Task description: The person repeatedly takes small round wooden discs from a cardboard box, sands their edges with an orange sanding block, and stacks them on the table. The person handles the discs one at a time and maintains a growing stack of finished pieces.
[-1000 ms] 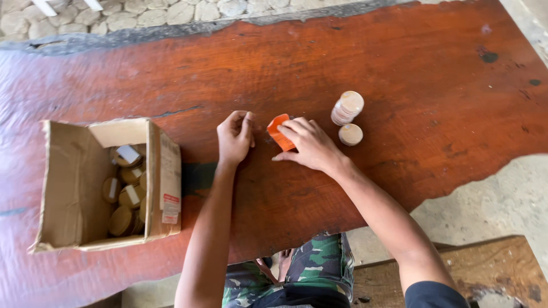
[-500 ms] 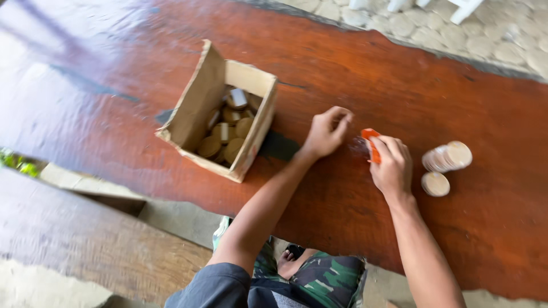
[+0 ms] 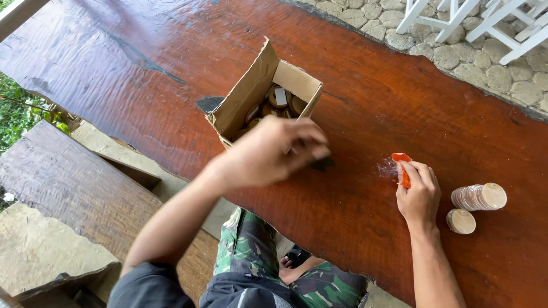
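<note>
Spreading across nearly the whole view, a broad reddish-brown wooden bench [image 3: 399, 97] with a glossy, uneven edge carries everything, with a cobbled stone floor [image 3: 496, 74] and white chair legs [image 3: 456, 17] beyond its far side and a darker wooden seat [image 3: 68, 182] below its near side. Next in size, an open cardboard box [image 3: 245, 94] sits tilted on the bench, its flaps up, holding a cluster of small round tan jars [image 3: 278, 98] with pale lids. Over the box's near corner hangs the left hand [image 3: 274, 151], blurred, knuckles up and fingers curled loosely downward; whether it grips anything I cannot tell, and it looks to be just above the box rim rather than plainly touching it. Well apart to the right, the right hand [image 3: 419, 194] rests on the bench with its fingers closed around a small orange tool [image 3: 402, 168], of which only the front end shows past the fingertips, lying against the wood. Just to the right of that hand lies a short stack of thin round wooden discs [image 3: 476, 197], tipped on its side, and touching or just beside it, nearer the person, lies one single round disc [image 3: 460, 221] flat on the bench.
</note>
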